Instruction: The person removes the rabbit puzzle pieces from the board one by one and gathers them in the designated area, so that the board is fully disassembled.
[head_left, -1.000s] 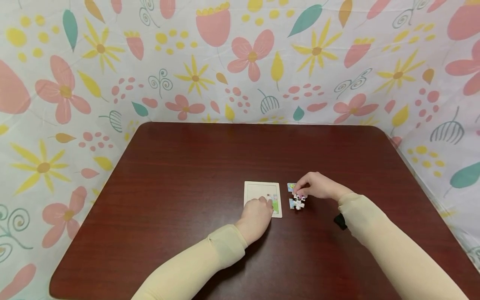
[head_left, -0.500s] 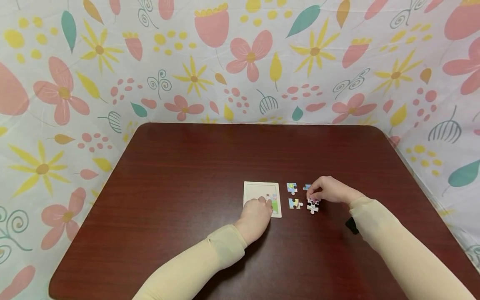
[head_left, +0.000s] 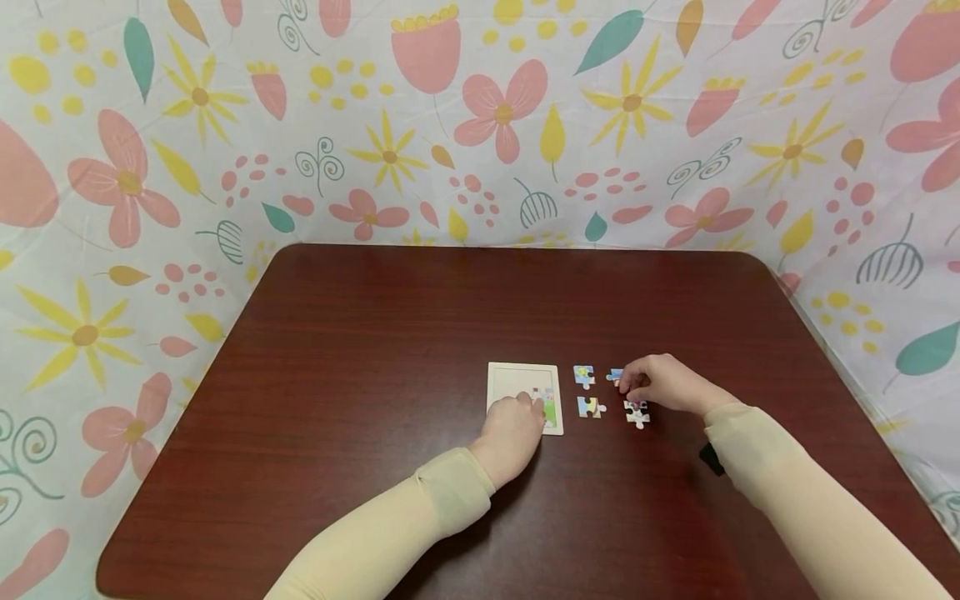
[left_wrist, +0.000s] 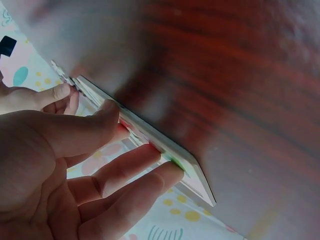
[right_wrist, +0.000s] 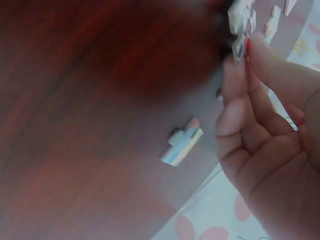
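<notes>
My left hand (head_left: pixel 513 437) rests on the lower part of a pale jigsaw puzzle board (head_left: pixel 517 372), its relaxed fingers touching the face. A few joined coloured pieces (head_left: pixel 551 406) show beside those fingertips. To the right, my right hand (head_left: pixel 670 385) pinches a puzzle piece (right_wrist: pixel 239 49) between thumb and fingers; its pink part is partly hidden. A mostly white, knobbed piece (head_left: pixel 637 416) shows just below these fingertips in the head view. In the left wrist view, the fingertips (left_wrist: pixel 172 172) meet the board's coloured area and the thumb lies by its edge.
Between board and right hand lie two loose puzzle pieces, one blue and yellow (head_left: pixel 583 375), the other pale blue (head_left: pixel 588 407). Another blue piece (head_left: pixel 613 377) is partly behind the right fingertips. The dark red-brown table (head_left: pixel 375 333) meets a flowered cloth (head_left: pixel 465 183) at its back edge.
My right hand has moved right with the puzzle piece, away from the board, uncovering the loose pieces there. The left hand has stayed on the board.
</notes>
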